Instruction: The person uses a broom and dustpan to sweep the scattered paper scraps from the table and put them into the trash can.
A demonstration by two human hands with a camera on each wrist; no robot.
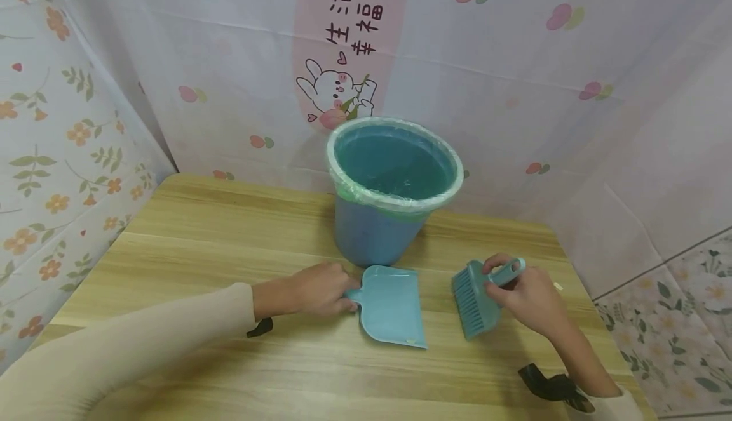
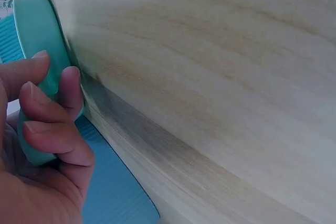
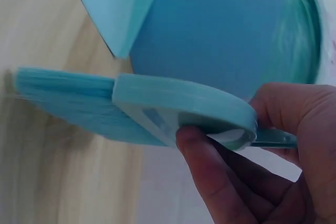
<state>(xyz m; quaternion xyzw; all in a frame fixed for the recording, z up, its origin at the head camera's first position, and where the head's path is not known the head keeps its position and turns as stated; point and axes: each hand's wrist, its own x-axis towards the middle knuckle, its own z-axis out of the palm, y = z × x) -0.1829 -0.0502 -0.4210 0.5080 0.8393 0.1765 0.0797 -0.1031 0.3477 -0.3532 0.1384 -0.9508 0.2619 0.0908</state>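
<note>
My left hand [image 1: 326,289] grips the short handle of a light blue dustpan [image 1: 391,303], which lies on the table with its wide lip toward the right. A small pale scrap [image 1: 410,341] sits by the pan's front corner. To the right, my right hand [image 1: 528,294] pinches the handle of a small teal hand brush [image 1: 477,300] between thumb and fingers. In the right wrist view the bristles [image 3: 63,93] point down at the wood, close over it. A gap of bare wood separates the brush from the dustpan lip.
A blue bin [image 1: 372,230] with a clear liner folded over its rim stands just behind the dustpan. Another pale scrap [image 1: 557,286] lies right of my right hand. Patterned curtains [image 1: 240,78] hang behind and beside the wooden table [image 1: 229,230].
</note>
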